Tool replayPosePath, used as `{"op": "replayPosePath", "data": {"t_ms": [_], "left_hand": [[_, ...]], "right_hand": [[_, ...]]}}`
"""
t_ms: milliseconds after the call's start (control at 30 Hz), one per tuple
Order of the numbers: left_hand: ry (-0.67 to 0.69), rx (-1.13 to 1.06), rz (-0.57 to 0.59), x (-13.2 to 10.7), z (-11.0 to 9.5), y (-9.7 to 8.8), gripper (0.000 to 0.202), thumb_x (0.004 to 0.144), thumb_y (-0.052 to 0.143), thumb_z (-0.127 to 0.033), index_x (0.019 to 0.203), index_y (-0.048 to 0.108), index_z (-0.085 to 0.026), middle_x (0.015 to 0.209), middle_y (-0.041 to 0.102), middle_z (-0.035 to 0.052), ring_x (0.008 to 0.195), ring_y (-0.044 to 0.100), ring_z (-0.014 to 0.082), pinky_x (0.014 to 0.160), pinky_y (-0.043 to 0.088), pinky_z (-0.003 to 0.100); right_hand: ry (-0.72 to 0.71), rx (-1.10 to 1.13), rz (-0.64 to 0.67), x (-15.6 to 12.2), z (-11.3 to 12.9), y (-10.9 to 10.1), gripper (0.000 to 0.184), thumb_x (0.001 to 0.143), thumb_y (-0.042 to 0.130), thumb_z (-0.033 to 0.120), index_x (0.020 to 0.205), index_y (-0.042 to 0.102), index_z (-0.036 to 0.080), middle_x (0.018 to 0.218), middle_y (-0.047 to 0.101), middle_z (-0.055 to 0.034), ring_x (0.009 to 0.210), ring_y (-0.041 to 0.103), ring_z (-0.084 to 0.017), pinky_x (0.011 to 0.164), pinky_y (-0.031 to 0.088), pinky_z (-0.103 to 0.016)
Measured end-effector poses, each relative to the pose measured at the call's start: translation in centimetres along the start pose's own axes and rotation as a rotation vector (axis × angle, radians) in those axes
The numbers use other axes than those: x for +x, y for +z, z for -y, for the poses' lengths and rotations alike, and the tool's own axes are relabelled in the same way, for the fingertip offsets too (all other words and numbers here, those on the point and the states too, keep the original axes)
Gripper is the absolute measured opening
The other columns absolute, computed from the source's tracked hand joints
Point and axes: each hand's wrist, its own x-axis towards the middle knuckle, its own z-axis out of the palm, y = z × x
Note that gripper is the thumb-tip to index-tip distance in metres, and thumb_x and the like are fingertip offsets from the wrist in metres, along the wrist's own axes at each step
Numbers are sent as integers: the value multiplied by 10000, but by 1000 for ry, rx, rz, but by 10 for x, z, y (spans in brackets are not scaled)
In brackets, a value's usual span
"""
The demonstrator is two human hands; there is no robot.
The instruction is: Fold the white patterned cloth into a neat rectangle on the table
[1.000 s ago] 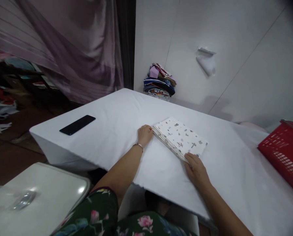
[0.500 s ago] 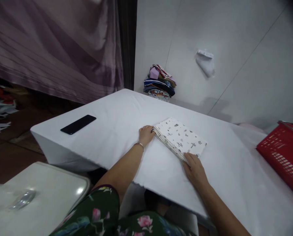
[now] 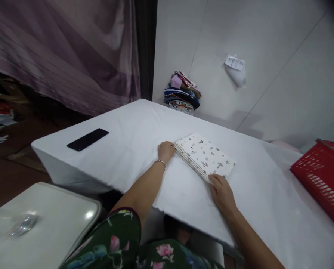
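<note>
A folded white cloth with small dark prints lies on the white-covered table, its layered edge facing me. My left hand pinches the left corner of that edge, and a thin bracelet circles the wrist. At the near right corner, my right hand grips the cloth with fingers on top; its thumb is partly hidden at the edge. The cloth rests flat between both hands.
A black phone lies on the table's left part. Folded clothes are stacked by the wall. A red plastic basket stands at the right. At lower left is a pale, glossy surface with a clear object on it.
The view has shifted slightly. Both hands keep their places at the cloth's two near corners, and the cloth looks the same.
</note>
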Motion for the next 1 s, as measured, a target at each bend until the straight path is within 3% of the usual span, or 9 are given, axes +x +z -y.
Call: {"op": "replayPosePath", "data": {"t_ms": [367, 633, 767, 1000], "left_hand": [[10, 13, 17, 1, 1, -1, 153, 747, 544, -281, 784, 680, -221, 936, 678, 42, 984, 543, 214, 875, 357, 331], [49, -63, 4, -1, 2, 0, 218, 751, 549, -247, 946, 646, -253, 1043, 651, -4, 1033, 533, 186, 921, 333, 321], [73, -110, -9, 0, 2, 0, 173, 747, 540, -220, 857, 670, -253, 1003, 664, -18, 1000, 548, 169, 906, 354, 293], [93, -112, -13, 1, 3, 2, 196, 753, 528, -198, 855, 689, -243, 993, 673, -19, 994, 557, 159, 914, 372, 268]], "right_hand": [[-34, 18, -23, 2, 3, 0, 305, 868, 439, 214, 1150, 553, 191, 1102, 566, -117, 1025, 515, -243, 888, 439, -441], [37, -7, -11, 5, 8, -5, 377, 870, 466, 365, 1182, 539, 167, 1086, 591, -130, 1020, 528, -251, 890, 429, -436], [98, -37, 52, 18, 9, -11, 371, 887, 420, 406, 1129, 578, 173, 1048, 618, -120, 980, 550, -247, 874, 425, -420], [54, -66, 187, 53, 19, -7, 328, 870, 454, 355, 1103, 591, 171, 998, 609, -111, 929, 541, -234, 783, 430, -347]]}}
